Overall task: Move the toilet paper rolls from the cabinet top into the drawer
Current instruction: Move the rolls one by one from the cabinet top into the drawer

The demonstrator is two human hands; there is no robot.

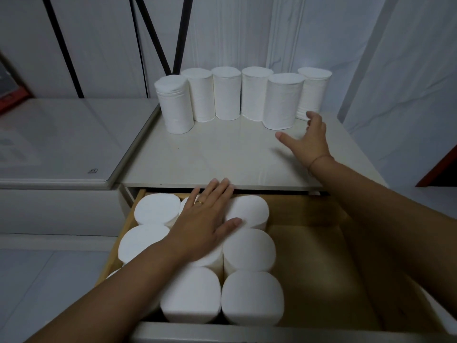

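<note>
Judging from the pose: pick step, next roll not yet gripped. Right hand [311, 142] hovers over the cabinet top [222, 157] at the right end of the row [227, 92], fingers spread and relaxed, holding nothing. Fingertips are just beside the end roll [315, 90], thumb points along the base of the fifth roll [283, 100] (contact with either: can't tell from this angle). Left hand [205, 224] lies flat on the packed rolls [249, 248] in the drawer [309, 243], fingers straight, gripping nothing. Ring [199, 202] on one finger.

Status: six rolls stand upright along the back of the top, close together. Drawer is open. Its left part holds upright rolls in three tight columns, its right part is bare wood. My estimate: past halfway, six to go.

Next move, my read:
- Close the right hand round one of the two right-end rolls, probably the fifth, since it sits forward of its neighbours and nearest the thumb.
- Use a wide side grip with a light squeeze (soft paper, likely dents).
- Lift straight up first, because the neighbours are close and could tip.
- Bring it down past the front edge of the top and set it upright on the bare wood, against the third column.
- The left hand can stay flat to steady the packed ones, or move clear of the drop spot.
</note>
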